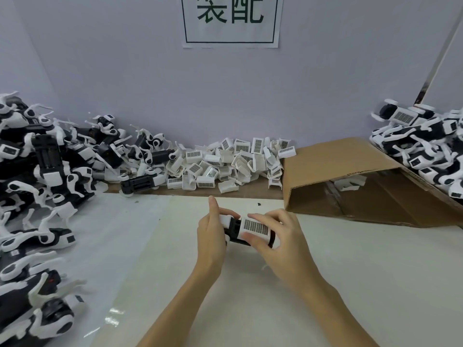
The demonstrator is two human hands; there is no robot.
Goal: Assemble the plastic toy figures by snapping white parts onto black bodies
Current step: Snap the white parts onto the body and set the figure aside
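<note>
A pale wall [125,71] closes off the back of the white table [250,309], and a paper sign [230,21] with two large dark characters is stuck to it at the top. Along the left side of the table lies a big heap of black-and-white toy figures [37,184], reaching from the wall to the near edge. A brown cardboard box [350,176] lies on its side at the right, its open mouth facing the person, with a white piece or two inside. Behind and above the box sits a second pile of figures [431,146]. Between the heap and the box, against the wall, is a mound of loose white parts [230,161], many showing a dark grid pattern on one face.

In the middle of the table, near the person, both hands hold one black body [234,232] just above the surface. The left hand [210,239] grips its left end, fingers curled round it and the forefinger raised straight. The right hand [280,244] pinches a white part [255,227] with a grid pattern between thumb and fingers; this piece sits on top of the black body, touching it.
</note>
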